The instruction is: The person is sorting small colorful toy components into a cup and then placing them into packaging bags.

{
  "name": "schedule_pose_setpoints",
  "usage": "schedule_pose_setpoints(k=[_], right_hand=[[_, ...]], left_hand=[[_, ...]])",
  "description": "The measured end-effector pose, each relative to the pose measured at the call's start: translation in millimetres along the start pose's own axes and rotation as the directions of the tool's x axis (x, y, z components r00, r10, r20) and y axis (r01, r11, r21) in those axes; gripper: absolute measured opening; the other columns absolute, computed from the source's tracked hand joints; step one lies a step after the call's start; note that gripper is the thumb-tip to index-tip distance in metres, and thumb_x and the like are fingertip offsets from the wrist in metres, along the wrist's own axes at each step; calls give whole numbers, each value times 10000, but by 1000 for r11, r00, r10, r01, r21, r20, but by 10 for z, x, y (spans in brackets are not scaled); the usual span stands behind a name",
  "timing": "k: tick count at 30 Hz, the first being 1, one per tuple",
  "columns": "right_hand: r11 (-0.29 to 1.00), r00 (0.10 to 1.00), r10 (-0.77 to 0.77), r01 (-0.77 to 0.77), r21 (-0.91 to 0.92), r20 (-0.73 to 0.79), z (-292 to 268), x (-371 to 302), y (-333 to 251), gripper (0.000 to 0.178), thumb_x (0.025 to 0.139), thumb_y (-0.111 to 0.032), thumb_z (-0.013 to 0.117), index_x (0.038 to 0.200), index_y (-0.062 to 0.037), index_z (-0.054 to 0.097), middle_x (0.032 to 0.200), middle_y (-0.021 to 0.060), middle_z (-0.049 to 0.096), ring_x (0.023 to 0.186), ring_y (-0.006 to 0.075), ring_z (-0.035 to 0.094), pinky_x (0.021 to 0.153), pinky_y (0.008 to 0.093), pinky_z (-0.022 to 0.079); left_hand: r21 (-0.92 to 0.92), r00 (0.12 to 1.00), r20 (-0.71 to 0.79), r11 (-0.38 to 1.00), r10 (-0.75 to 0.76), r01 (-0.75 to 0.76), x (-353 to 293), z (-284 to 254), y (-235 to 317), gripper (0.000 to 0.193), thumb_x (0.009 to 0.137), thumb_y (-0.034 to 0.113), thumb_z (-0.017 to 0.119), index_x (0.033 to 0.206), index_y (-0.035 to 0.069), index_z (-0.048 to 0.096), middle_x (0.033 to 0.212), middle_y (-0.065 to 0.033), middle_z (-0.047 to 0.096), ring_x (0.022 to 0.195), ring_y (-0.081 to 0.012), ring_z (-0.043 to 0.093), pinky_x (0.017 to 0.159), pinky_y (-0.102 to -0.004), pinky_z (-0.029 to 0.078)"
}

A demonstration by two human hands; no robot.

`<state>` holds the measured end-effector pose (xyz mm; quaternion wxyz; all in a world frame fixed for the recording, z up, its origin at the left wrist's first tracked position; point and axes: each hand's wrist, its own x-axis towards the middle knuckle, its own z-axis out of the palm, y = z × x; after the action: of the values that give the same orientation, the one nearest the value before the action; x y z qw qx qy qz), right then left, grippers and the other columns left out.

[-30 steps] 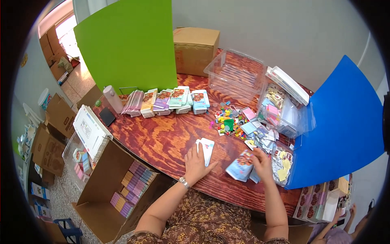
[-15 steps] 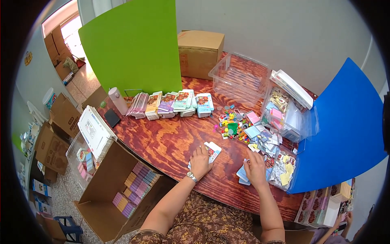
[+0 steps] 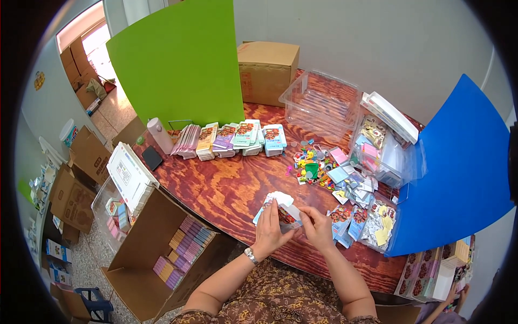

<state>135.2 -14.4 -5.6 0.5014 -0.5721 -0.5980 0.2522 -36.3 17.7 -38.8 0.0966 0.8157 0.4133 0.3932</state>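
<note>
Seemingly midway, with plenty sorted and plenty loose

Pinching a printed card pack [image 3: 287, 216] between thumb and fingers of the right hand [image 3: 319, 230], above the near edge of the table [image 3: 226, 183]; steadying it with the left hand [image 3: 268, 233], flat, fingers straight. Impossible to tell whether filled or empty. Already arranged, judging by the layout: in squared-off, colour-sorted stacks [image 3: 223, 137] beyond the hands, and in tight rows inside the open cardboard box [image 3: 141, 232]. Apparently remaining: flat packs [image 3: 342, 216] overlapping near the right hand, then a jumble of glossy plastic pieces [image 3: 311, 169] and pale packets [image 3: 358, 186]. Across the tabletop, swirling red-brown grain; behind, rigid see-through walls on a clear bin [image 3: 318, 125].
</note>
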Motion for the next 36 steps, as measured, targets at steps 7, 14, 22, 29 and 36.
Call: schedule_pose_setpoints(k=[7, 14, 22, 29, 36], right_hand=[[994, 995, 75, -80, -69, -69, -37, -35, -180, 204, 945, -104, 648, 1140, -50, 673, 969, 165, 714, 805, 227, 722, 658, 320, 554], [836, 894, -447, 410, -365, -19, -28, -226, -58, 345, 838, -72, 752, 1169, -62, 656, 1415, 237, 502, 983, 269, 687, 765, 334, 577], [879, 929, -361, 367, -305, 75, -70, -227, -144, 128, 855, -103, 736, 969, -47, 717, 1215, 216, 629, 986, 330, 657, 792, 378, 539], [883, 933, -353, 355, -308, 64, 3, -326, -156, 295, 872, -114, 720, 1157, -65, 664, 1163, 197, 643, 957, 317, 674, 791, 391, 561], [659, 925, 360, -346, 668, 124, -20, -272, 83, 237, 1036, -146, 535, 1196, 10, 613, 1092, 69, 663, 974, 117, 636, 867, 270, 519]], left_hand=[[-68, 996, -29, 994, 89, -90, 29, -53, 42, 901, 689, 250, 844, 1390, -106, 404, 1177, -238, 574, 1030, -377, 595, 868, -451, 519], [-179, 992, -108, 981, 62, -81, 151, -162, 108, 826, 686, 182, 825, 1406, 20, 455, 1137, -188, 595, 989, -349, 607, 830, -425, 529], [-274, 994, -106, 960, 20, -48, 128, -202, 259, 767, 664, 175, 833, 1347, 69, 502, 1142, -168, 596, 1014, -358, 602, 841, -427, 525], [-256, 996, 2, 963, 92, -89, 97, -188, 151, 617, 669, 149, 814, 1216, 45, 548, 1103, -180, 616, 966, -364, 626, 799, -424, 521], [-147, 995, 21, 984, 102, -98, 57, -211, 171, 589, 657, 173, 815, 1190, 78, 582, 1194, -186, 619, 986, -365, 626, 832, -430, 532]])
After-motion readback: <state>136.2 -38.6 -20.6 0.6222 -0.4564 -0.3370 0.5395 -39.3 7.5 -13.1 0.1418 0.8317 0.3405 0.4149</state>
